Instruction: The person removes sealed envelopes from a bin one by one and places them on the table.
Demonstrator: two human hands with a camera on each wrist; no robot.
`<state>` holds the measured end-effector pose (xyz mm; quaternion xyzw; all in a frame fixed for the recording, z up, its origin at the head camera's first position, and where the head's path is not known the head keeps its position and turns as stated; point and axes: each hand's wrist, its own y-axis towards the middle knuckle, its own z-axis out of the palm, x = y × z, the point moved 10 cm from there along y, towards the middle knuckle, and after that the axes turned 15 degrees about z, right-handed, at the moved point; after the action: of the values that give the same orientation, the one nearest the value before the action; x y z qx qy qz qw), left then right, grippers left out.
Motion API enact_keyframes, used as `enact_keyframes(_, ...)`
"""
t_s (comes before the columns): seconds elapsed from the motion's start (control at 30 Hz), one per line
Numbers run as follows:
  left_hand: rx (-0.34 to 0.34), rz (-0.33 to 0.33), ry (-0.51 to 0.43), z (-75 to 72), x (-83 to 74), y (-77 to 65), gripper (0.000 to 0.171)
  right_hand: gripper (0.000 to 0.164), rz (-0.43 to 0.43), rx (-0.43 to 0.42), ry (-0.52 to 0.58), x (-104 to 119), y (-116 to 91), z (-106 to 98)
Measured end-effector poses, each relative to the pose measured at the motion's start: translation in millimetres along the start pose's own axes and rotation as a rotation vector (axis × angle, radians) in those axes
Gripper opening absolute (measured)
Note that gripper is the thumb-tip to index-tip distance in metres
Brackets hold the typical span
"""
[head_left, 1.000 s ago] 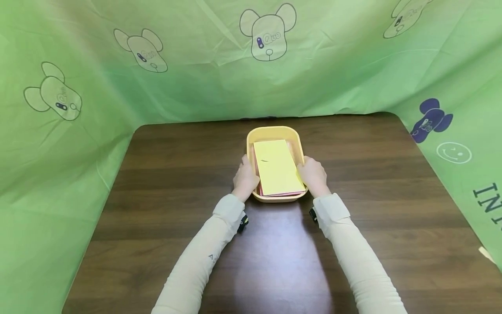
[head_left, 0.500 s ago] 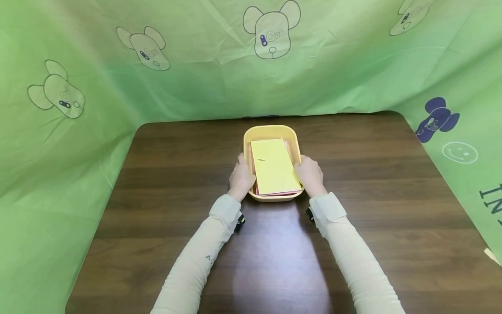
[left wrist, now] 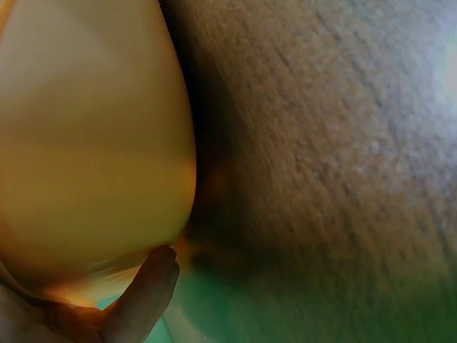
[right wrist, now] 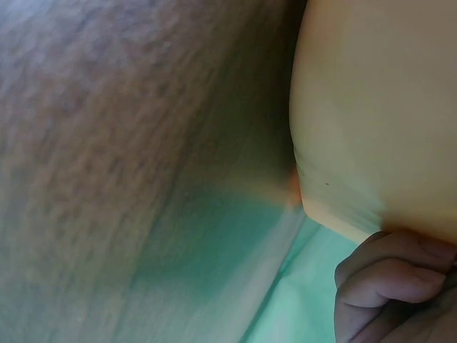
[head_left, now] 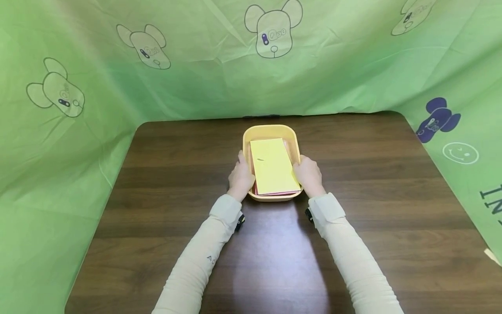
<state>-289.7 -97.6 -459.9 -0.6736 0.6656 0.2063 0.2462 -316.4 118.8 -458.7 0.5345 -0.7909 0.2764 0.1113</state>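
Note:
A pale yellow-orange plastic basket point(head_left: 274, 198) stands on the dark wood table, a little beyond its middle. Inside lies a flat yellow rectangular sheet or booklet point(head_left: 274, 168), with red and pink edges showing beneath it. My left hand point(head_left: 240, 179) grips the basket's left side, thumb over the rim and fingers along the outer wall. On the opposite side my right hand point(head_left: 308, 175) holds the rim in the same way, its fingers point(right wrist: 385, 279) curled by the wall. Both wrist views show the basket's outer wall close up. What lies under the yellow sheet is mostly hidden.
The brown wooden table point(head_left: 176, 174) spreads around the basket. Green cloth point(head_left: 204, 87) with printed bear heads hangs along the back and both sides. A bright light reflection point(head_left: 278, 270) lies on the table between the forearms. A small pale piece point(head_left: 492, 256) sits at the right edge.
The basket and both hands appear slightly further left in the head view, as the whole scene shifts a little. Both hands keep their hold on the basket.

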Motion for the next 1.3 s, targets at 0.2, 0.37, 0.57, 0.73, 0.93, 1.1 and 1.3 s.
enact_keyframes(0.2, 0.010, -0.003, 0.013, -0.3, -0.7, 1.2, 0.084, 0.029, -0.001, -0.004, -0.002, 0, 0, 0)
enact_keyframes(0.37, 0.019, 0.002, 0.053, -0.7, -1.0, 1.0, 0.084, 0.031, -0.002, -0.004, 0.010, 0, -1, 1)
enact_keyframes(0.57, 0.021, 0.005, 0.079, -0.5, -1.4, 1.1, 0.083, 0.031, -0.002, -0.002, 0.029, 1, -1, 0)
enact_keyframes(0.73, 0.025, 0.004, 0.075, 0.5, -0.9, 1.3, 0.083, 0.030, -0.003, 0.001, 0.035, 1, -1, 0)
enact_keyframes(0.93, -0.002, 0.017, 0.087, -2.7, -0.9, 2.9, 0.082, 0.031, -0.012, 0.011, -0.015, 4, -3, -1)
enact_keyframes(1.1, -0.026, 0.014, 0.102, -4.3, -0.9, 0.8, 0.081, 0.042, 0.030, 0.015, -0.038, 1, -8, -7)
enact_keyframes(1.3, -0.051, -0.005, 0.078, -6.1, -0.7, -1.4, 0.078, 0.055, -0.031, -0.068, 0.045, 8, -29, -26)
